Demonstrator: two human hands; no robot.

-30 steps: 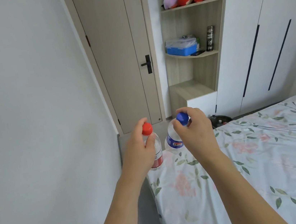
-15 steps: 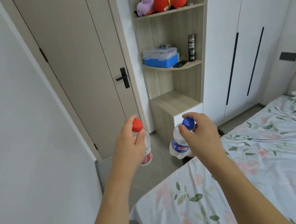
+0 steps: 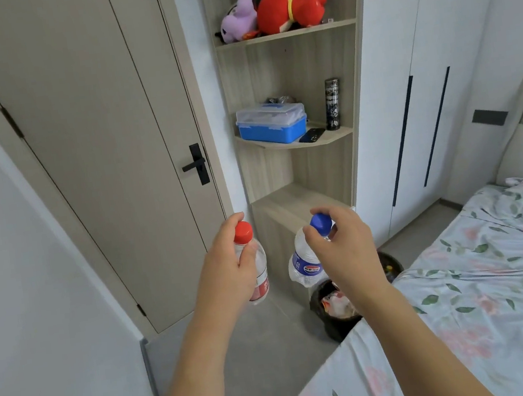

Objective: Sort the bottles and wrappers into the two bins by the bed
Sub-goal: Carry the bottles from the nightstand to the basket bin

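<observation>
Holding one bottle in each hand, out over the grey floor near the foot of the bed (image 3: 485, 294). My left hand (image 3: 227, 275) is wrapping round the upper body of the red-capped bottle (image 3: 255, 265), thumb lying just under the cap, bottle roughly upright. My right hand (image 3: 344, 253) is pinching the blue-capped bottle (image 3: 305, 265) at its neck with curled fingertips, so the crumpled clear body is hanging down left of my wrist. Below that bottle, a black bin (image 3: 337, 327) is sitting on the floor against the bed's edge, showing wrappers inside. A second black bin (image 3: 392, 263) is sitting just beyond it, further right, mostly hidden behind my right hand; I cannot tell its contents. Far ahead, a wooden corner shelf (image 3: 295, 140) is carrying a blue box (image 3: 272, 128) and plush toys (image 3: 275, 10), with a closed door (image 3: 95, 136) to its left.
</observation>
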